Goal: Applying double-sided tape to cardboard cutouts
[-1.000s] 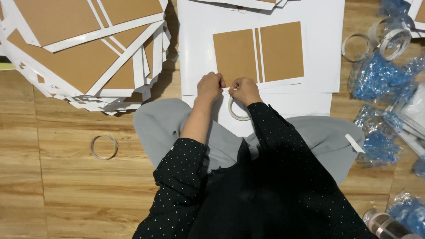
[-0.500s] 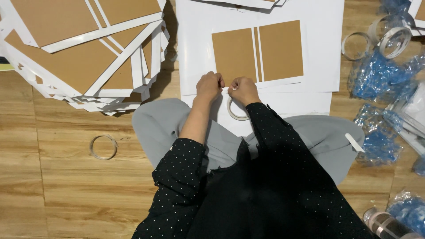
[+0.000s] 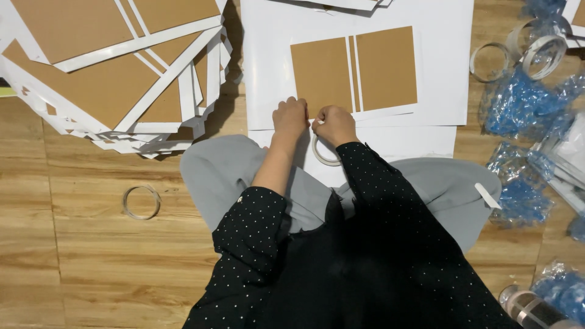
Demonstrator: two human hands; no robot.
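Observation:
My left hand (image 3: 290,119) and my right hand (image 3: 334,125) meet, fingers curled, at the near edge of a brown cardboard panel (image 3: 321,73). They pinch a small white strip of tape (image 3: 315,123) between them. That panel lies beside a second brown panel (image 3: 386,67), with a narrow brown strip between them, all on a large white sheet (image 3: 439,36). A roll of white tape (image 3: 322,155) lies just under my right wrist, partly hidden by the sleeve.
A fanned pile of brown boards with white borders (image 3: 109,73) sits at the left. An empty tape ring (image 3: 141,201) lies on the wood floor at the left. More tape rolls (image 3: 542,52) and crumpled blue plastic wrappers (image 3: 518,103) lie at the right.

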